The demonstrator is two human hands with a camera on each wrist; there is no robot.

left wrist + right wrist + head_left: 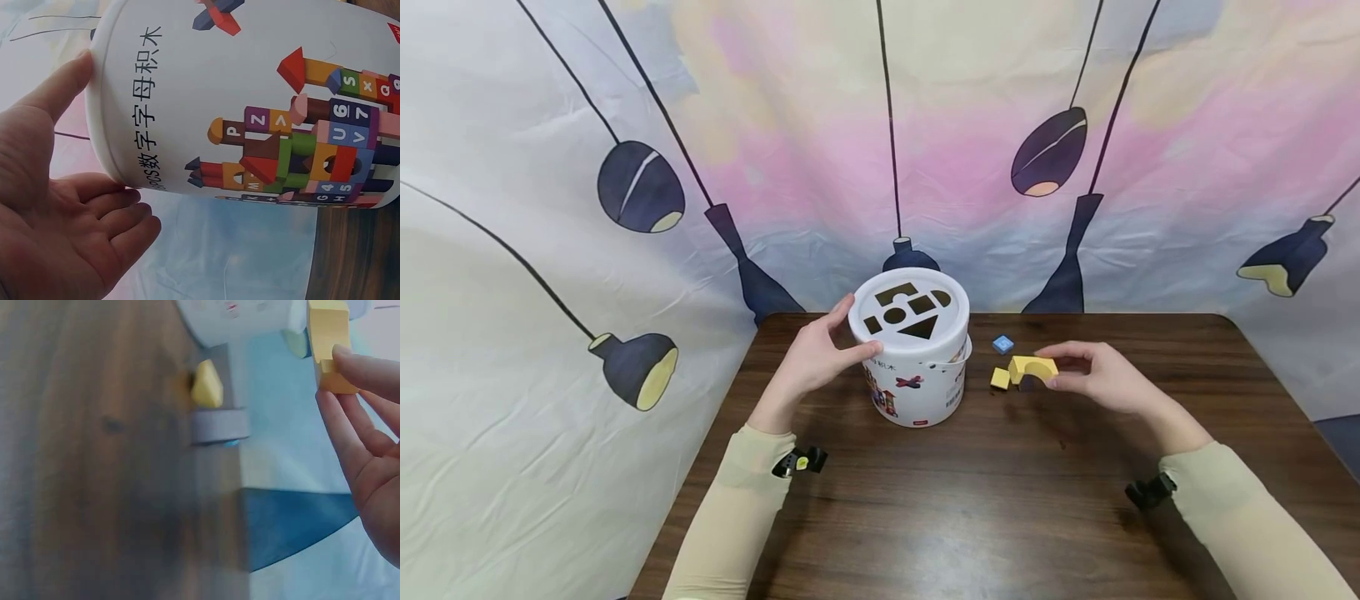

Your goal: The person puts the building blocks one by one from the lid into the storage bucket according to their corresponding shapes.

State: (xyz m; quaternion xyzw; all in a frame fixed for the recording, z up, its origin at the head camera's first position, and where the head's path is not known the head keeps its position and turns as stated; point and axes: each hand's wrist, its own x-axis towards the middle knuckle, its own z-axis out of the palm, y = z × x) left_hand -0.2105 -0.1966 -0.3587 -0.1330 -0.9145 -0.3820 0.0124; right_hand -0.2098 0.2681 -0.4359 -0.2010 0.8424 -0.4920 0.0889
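Both forearms, in pale sleeves, reach across the dark wooden table. Left hand rests against the side of the white bucket, thumb at the lid rim, fingers straight and relaxed, gripping nothing. Bucket stands upright at the table's middle; its lid has shaped holes. Right hand pinches a yellow arch block just right of the bucket. Near it lie a small yellow block and a blue block.
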